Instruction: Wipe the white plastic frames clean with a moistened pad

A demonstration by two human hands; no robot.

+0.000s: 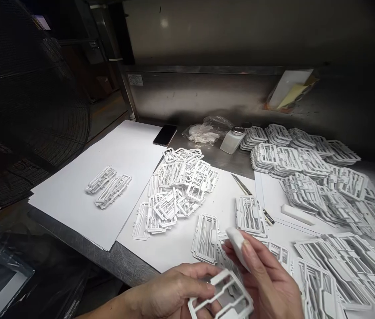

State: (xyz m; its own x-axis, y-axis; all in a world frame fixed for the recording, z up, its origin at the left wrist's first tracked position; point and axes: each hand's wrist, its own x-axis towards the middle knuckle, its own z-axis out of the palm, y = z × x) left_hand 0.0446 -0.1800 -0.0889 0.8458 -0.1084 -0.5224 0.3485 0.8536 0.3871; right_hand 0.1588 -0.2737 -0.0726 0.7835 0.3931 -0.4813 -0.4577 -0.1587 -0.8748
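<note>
My left hand (182, 288) is closed on a flat white plastic frame (224, 290) with wavy bars across its openings, low in the view. In my right hand (267, 274), a small white sponge-like block (238, 246) is pinched between thumb and fingers, just above the frame's far edge. Beyond my hands lie a short stack of frames (206, 237) and another stack (250, 215). A loose heap of the same frames (177, 186) spreads over the white paper farther left.
Many stacked frames (307, 159) fill the right side, with a white bar (298, 214) beside them. A craft knife (241, 184), a pump bottle (233, 140), a plastic bag (204, 133) and a phone (165, 135) lie farther back. Two bundles of frames (112, 191) rest on left paper.
</note>
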